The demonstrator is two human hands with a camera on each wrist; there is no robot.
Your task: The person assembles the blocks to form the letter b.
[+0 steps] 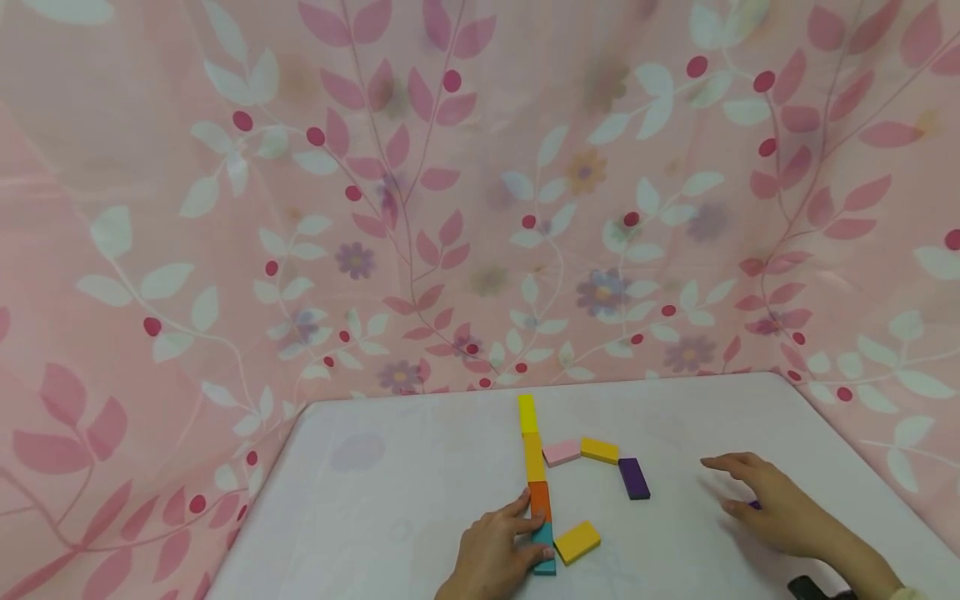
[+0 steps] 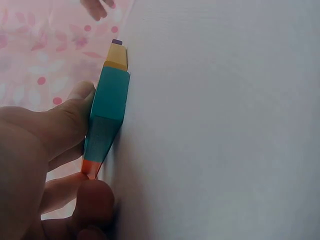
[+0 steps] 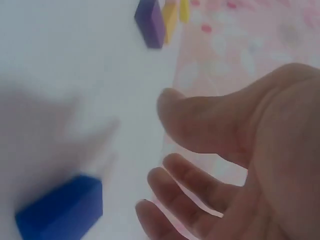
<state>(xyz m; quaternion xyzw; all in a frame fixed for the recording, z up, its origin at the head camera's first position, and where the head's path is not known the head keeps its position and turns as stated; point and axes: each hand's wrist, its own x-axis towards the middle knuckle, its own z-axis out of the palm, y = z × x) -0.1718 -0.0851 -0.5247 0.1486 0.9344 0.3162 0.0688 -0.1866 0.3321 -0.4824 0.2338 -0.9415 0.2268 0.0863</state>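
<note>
A straight row of blocks lies on the white table: a bright yellow block (image 1: 528, 414), an amber block (image 1: 533, 457), an orange block (image 1: 540, 500) and a teal block (image 1: 545, 535). My left hand (image 1: 495, 546) holds the near end of the row, thumb on the teal block and fingertips by the orange one. The left wrist view shows the teal block (image 2: 111, 92) between thumb and curled fingers. My right hand (image 1: 780, 504) hovers at the right with fingers apart, holding nothing. Near it lies a blue block (image 3: 62, 207), mostly hidden by the hand in the head view.
Curving right from the row are a pink block (image 1: 562, 452), a yellow block (image 1: 600, 451) and a dark purple block (image 1: 634, 479). Another yellow block (image 1: 577, 542) touches the teal block's right side at an angle. A pink floral curtain (image 1: 480, 208) hangs behind the table (image 1: 360, 500).
</note>
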